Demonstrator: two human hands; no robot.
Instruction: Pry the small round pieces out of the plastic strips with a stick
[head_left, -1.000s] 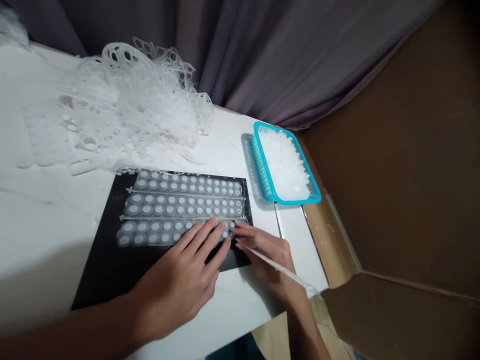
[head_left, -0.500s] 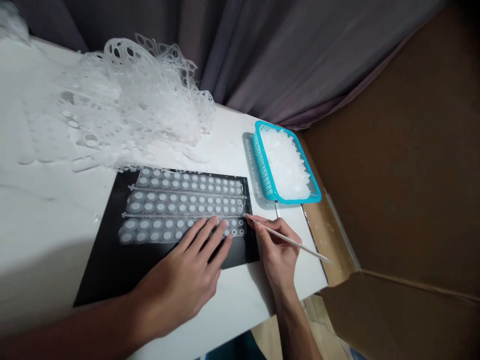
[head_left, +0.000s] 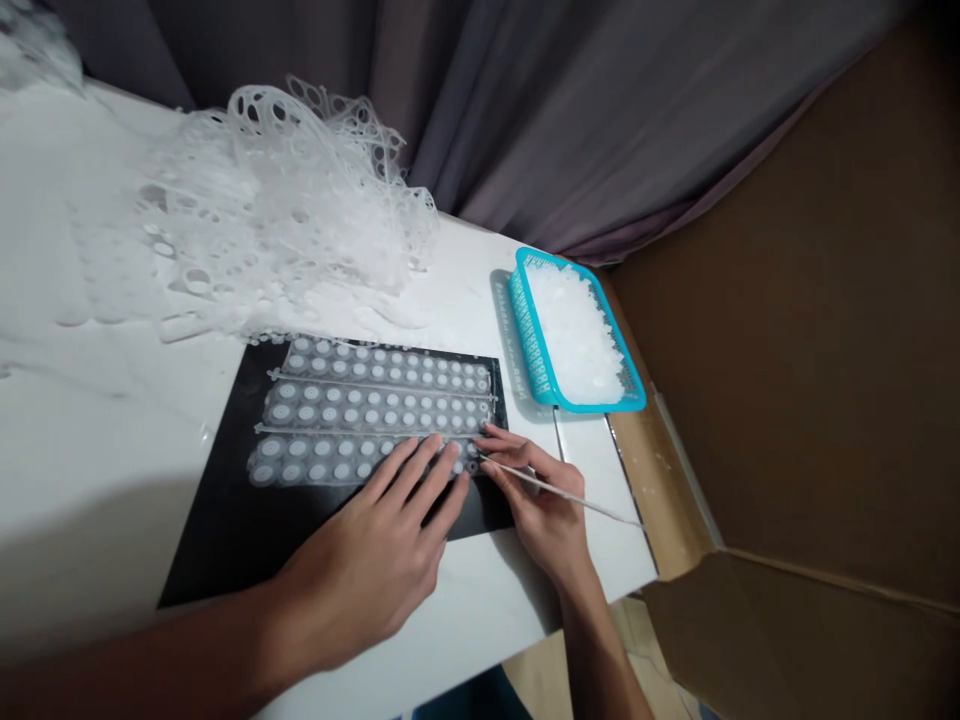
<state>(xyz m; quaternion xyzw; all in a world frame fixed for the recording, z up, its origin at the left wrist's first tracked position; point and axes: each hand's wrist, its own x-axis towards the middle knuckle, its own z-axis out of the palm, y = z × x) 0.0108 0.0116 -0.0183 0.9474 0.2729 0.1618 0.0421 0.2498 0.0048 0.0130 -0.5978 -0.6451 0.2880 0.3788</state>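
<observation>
A translucent sheet of rubbery pieces with rows of round white discs (head_left: 352, 397) lies on a black mat (head_left: 225, 545). My left hand (head_left: 386, 550) rests on the sheet's near edge, fingers spread and laid flat. At the sheet's near right corner, my right hand (head_left: 551, 510) pinches a thin white stick (head_left: 600, 508) between thumb and fingers. Its tip is by the last discs of the nearest row, partly hidden by the fingertips. The stick's other end points out to the right.
A heap of clear, holed sheet scraps (head_left: 277, 210) covers the back left of the white table (head_left: 60, 420). A turquoise basket (head_left: 536, 365) of small white pieces (head_left: 574, 335) stands at the back right. Cardboard (head_left: 810, 400) rises on the right, a grey curtain (head_left: 517, 120) behind.
My right hand has moved slightly left and nearer, bringing the stick's tip from the sheet's right edge onto the nearest row. My left hand stays on the sheet. The view has shifted slightly.
</observation>
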